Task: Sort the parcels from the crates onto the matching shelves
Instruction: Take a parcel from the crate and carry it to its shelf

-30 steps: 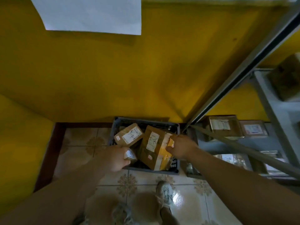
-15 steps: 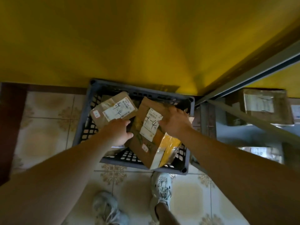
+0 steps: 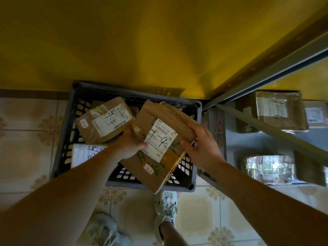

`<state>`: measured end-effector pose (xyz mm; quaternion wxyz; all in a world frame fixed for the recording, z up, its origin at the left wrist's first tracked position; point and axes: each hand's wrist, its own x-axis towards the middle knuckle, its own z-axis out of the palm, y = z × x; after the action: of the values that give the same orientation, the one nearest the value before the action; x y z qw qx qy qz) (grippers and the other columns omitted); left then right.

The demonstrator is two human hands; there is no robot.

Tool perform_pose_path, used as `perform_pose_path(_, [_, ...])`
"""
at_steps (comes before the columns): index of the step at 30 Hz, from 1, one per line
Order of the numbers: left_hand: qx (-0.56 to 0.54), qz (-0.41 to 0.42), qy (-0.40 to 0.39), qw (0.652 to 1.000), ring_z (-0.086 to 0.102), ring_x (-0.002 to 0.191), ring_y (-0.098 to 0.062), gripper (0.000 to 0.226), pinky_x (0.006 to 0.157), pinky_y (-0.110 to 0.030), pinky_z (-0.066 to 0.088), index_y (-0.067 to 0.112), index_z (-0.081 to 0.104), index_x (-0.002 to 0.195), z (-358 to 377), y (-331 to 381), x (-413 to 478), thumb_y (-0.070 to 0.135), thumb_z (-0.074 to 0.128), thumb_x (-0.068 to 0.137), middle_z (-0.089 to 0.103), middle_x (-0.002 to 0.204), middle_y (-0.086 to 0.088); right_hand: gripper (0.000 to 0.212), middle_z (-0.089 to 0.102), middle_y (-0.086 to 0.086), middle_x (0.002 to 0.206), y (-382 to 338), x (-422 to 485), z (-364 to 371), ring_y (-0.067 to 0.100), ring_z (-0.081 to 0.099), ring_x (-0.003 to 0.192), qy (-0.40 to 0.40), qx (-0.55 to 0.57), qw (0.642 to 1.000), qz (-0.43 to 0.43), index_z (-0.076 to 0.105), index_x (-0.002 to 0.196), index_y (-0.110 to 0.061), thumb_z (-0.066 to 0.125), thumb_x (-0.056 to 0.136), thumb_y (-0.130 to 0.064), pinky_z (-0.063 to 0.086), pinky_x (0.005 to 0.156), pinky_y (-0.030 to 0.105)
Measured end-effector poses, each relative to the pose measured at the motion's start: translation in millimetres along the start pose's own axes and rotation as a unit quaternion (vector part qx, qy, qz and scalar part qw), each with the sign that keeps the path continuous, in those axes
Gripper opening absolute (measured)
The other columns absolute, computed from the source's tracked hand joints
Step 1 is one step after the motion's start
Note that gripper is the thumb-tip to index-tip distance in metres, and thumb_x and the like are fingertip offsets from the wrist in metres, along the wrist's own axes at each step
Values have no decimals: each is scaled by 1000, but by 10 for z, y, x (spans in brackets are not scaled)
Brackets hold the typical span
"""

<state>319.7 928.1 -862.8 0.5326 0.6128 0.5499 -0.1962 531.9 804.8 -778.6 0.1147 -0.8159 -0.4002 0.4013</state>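
Cardboard parcel marked 1-4 point(image 3: 160, 139) is tilted over the right half of the grey crate point(image 3: 134, 89), with the left hand point(image 3: 129, 144) gripping its left edge and the right hand point(image 3: 202, 150) wrapped round its right edge. Inside the crate, another 1-4 box point(image 3: 104, 119) sits far left and a white-labelled packet point(image 3: 85, 153) near left, so I'd guess plenty's left to sort. A few taped parcels point(image 3: 278, 110) are already on the shelf point(image 3: 248, 144) right of the crate.

Dim, yellow-cast light is filling the frame; film-wrapped parcel point(image 3: 268, 167) at right is glaring, smearing; edges are bowing outward.
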Motion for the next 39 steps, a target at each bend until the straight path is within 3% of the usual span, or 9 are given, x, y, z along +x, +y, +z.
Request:
perform_pose_path(3, [-49,-9,4,999,47,109,-10,68,86,-23,37,21,37,139,36,14,-11,33,72,82,52,115,11,67,32,-7,145,52,-60,35,22,49,124,36,57,996,62,29,146,-38,66,91,-41,52,98,43])
perform_pose_path(6, [-75,-7,15,997,50,121,-16,90,98,-35,38,30,36,142,63,-39,-23,57,72,64,54,128,10,81,44,-4,137,-81,-79,163,25,64,104,19,190,968,165,0,152,-47,57,95,-50,57,76,39])
perform_pose_path(11, [-94,9,36,995,56,114,-15,84,95,-38,48,30,35,140,109,-87,-175,59,68,69,60,118,11,100,50,4,147,-361,50,287,29,64,110,46,214,964,151,-21,148,-50,61,92,-40,56,79,36])
perform_pose_path(14, [-119,30,69,990,51,114,-15,73,94,-31,45,21,26,144,60,71,-564,25,70,85,54,122,5,95,41,5,155,-535,-12,155,32,62,115,53,168,979,102,-20,151,-45,57,96,-38,52,87,37])
perform_pose_path(20, [-167,91,112,975,41,119,-7,93,94,-25,39,29,2,156,-256,291,-1507,10,66,91,41,131,12,87,41,5,154,-933,-513,-224,29,60,115,96,154,983,38,-13,154,-45,55,100,-34,51,94,43])
perform_pose_path(24, [-164,155,133,965,44,123,-10,79,98,-31,46,32,17,154,-620,437,-2308,20,64,92,36,143,13,79,46,5,150,-1295,-1033,-510,27,57,121,100,188,976,50,-3,158,-36,52,102,-30,46,100,36])
perform_pose_path(28, [-134,203,155,957,42,129,-12,74,101,-37,47,40,23,151,-968,544,-3150,29,66,91,35,145,16,82,40,-2,156,-1777,-1735,-814,27,52,129,146,241,958,50,0,155,-47,57,97,-38,46,105,43])
perform_pose_path(32, [-89,259,192,942,37,121,-3,71,97,-23,39,40,27,149,-1241,619,-4048,27,67,90,33,134,19,82,42,-2,154,-2207,-2530,-1114,25,53,128,202,251,946,35,3,155,-48,59,94,-44,47,103,44])
perform_pose_path(39, [-63,326,236,913,36,129,-9,66,105,-30,37,40,30,147,-1512,751,-5439,28,64,92,34,141,12,82,40,-2,154,-2778,-3733,-1595,21,59,116,255,263,930,-21,2,155,-47,59,97,-42,57,77,36])
